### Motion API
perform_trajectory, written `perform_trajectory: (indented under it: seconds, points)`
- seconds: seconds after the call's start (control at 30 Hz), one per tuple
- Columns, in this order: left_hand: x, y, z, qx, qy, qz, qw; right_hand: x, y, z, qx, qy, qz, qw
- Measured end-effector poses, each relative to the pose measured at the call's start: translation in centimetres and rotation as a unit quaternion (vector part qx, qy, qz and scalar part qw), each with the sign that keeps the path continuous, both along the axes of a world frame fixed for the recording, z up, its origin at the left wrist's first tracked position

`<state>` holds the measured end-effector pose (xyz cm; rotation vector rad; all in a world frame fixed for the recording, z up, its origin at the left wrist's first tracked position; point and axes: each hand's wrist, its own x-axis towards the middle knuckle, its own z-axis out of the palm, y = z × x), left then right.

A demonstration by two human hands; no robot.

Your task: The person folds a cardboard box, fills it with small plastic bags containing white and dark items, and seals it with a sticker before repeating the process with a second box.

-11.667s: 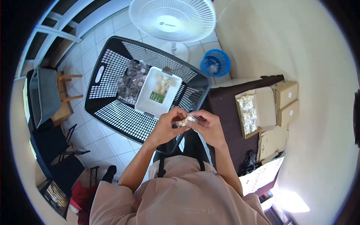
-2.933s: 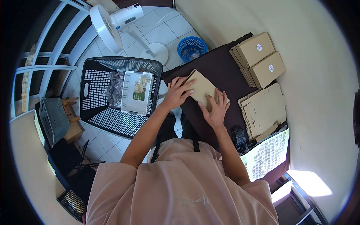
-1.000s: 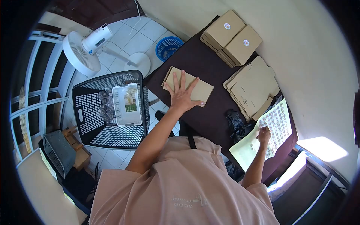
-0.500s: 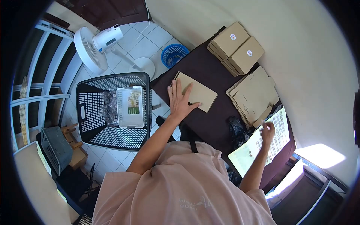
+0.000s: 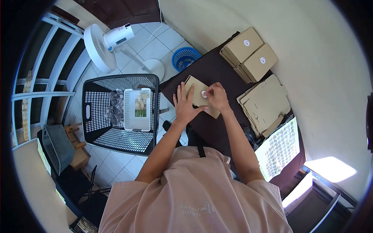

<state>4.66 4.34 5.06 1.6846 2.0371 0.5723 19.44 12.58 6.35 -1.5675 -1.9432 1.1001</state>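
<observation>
A brown cardboard box [image 5: 198,86] lies on the dark tablecloth [image 5: 200,130] in front of me. My left hand [image 5: 186,110] rests on its left side, fingers spread out and thumb along the near edge. From the right, my right hand [image 5: 218,99] pinches a small round white sticker [image 5: 204,94] right at the box's top face, close to its middle. On the table's right end lies a sheet of round stickers [image 5: 280,149], many in rows.
Stacked boxes [image 5: 244,46] with round stickers stand by the wall, with flattened cardboard [image 5: 266,103] nearer me. Black plastic [image 5: 248,134] lies beside it. A large black basket [image 5: 116,79] on the left holds a white basket [image 5: 136,95]. Behind are a fan [image 5: 99,48] and blue basket [image 5: 186,54].
My right hand has moved left from the sticker sheet to the box, bringing a round sticker. My left hand stays on the box. The view has shifted slightly.
</observation>
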Motion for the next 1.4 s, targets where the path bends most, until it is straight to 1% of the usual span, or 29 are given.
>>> perform_trajectory:
  seconds: [0.07, 0.13, 0.3, 0.37, 0.4, 0.43, 0.47, 0.57, 0.6, 0.63, 0.67, 0.7, 0.77, 0.8, 0.87, 0.97, 1.0, 1.03, 1.07, 1.17, 1.23, 1.27, 1.3, 1.4]
  points:
    - [-0.9, 0.2, -0.2, 0.006, 0.005, -0.005, 1.0, -0.8, 0.3, 0.0, -0.003, -0.057, 0.003, 0.998]
    - [-1.7, 0.2, -0.4, 0.032, 0.02, -0.022, 0.999, -1.0, 0.1, 0.0, -0.003, -0.07, -0.001, 0.998]
    - [-2.6, 0.7, -0.7, 0.036, -0.001, -0.027, 0.999, -1.1, 0.4, -0.1, 0.009, -0.104, -0.008, 0.994]
    - [-2.7, 1.0, -0.7, 0.034, -0.004, -0.025, 0.999, -1.0, 1.0, -0.5, 0.017, -0.123, -0.029, 0.992]
    - [-2.7, 1.0, -0.3, 0.014, -0.01, -0.031, 0.999, -0.7, 1.3, -1.0, 0.016, -0.123, -0.028, 0.992]
    - [-2.7, 1.0, -0.2, -0.005, -0.016, -0.036, 0.999, -0.4, 2.0, -1.4, -0.014, -0.114, -0.013, 0.993]
    - [-2.6, 1.0, 0.1, -0.003, -0.016, -0.034, 0.999, -0.1, 2.5, -1.8, -0.043, -0.104, 0.001, 0.994]
    - [-2.1, 0.6, 0.4, 0.03, -0.005, -0.054, 0.998, -0.1, 2.6, -1.6, -0.036, -0.115, 0.007, 0.993]
    - [-1.9, 0.6, 0.3, 0.042, 0.024, -0.085, 0.995, -0.1, 2.5, -2.0, -0.034, -0.115, 0.007, 0.993]
    - [-1.7, 0.6, 0.2, 0.053, 0.053, -0.116, 0.99, 0.0, 2.4, -2.4, -0.05, -0.086, -0.011, 0.995]
    - [-1.7, 0.4, 0.1, 0.053, 0.052, -0.115, 0.991, 0.0, 2.2, -2.8, -0.066, -0.057, -0.028, 0.996]
    - [-1.8, 0.4, 0.2, 0.054, 0.036, -0.114, 0.991, 0.1, 2.1, -3.0, -0.065, -0.057, -0.029, 0.996]
    - [-1.8, 0.3, 0.4, 0.056, 0.019, -0.115, 0.992, 0.4, 1.9, -3.3, -0.076, -0.022, -0.045, 0.996]
    - [-1.7, 0.1, -0.1, 0.075, 0.028, -0.117, 0.99, 0.2, 1.7, -2.7, -0.075, -0.023, -0.046, 0.996]
    - [-1.9, 0.1, -0.2, 0.097, 0.038, -0.124, 0.987, -0.5, 1.1, -1.0, -0.026, -0.078, -0.053, 0.995]
    - [-2.2, 0.3, -0.4, 0.102, 0.021, -0.123, 0.987, -0.8, 0.4, -0.6, 0.0, -0.079, -0.037, 0.996]
    - [-2.3, 0.4, -0.8, 0.113, 0.001, -0.117, 0.987, -0.5, 0.3, -0.8, 0.001, -0.078, -0.041, 0.996]
    - [-2.3, 0.4, -1.2, 0.122, -0.02, -0.112, 0.986, -0.1, 0.3, -0.9, 0.016, -0.066, -0.019, 0.998]
    - [-2.3, 0.4, -1.5, 0.123, -0.021, -0.117, 0.985, 0.4, 0.2, -1.1, 0.03, -0.056, 0.004, 0.998]
    - [-2.4, 0.5, -1.1, 0.131, -0.018, -0.115, 0.985, 0.8, 0.6, -1.4, 0.026, -0.048, 0.019, 0.998]
    - [-2.3, 0.7, -0.6, 0.121, -0.035, -0.107, 0.986, 0.5, 0.9, -2.0, 0.025, -0.059, -0.014, 0.998]
    - [-2.5, 0.7, -0.2, 0.12, -0.031, -0.121, 0.985, 0.3, 0.9, -2.3, 0.016, -0.071, -0.04, 0.997]
    - [-2.4, 1.0, 0.2, 0.129, -0.031, -0.131, 0.983, 0.0, 0.8, -2.9, 0.034, -0.065, -0.061, 0.995]
    - [-2.6, 1.2, 1.1, 0.077, -0.021, -0.113, 0.99, 0.2, 0.3, -1.2, 0.021, -0.055, -0.061, 0.996]
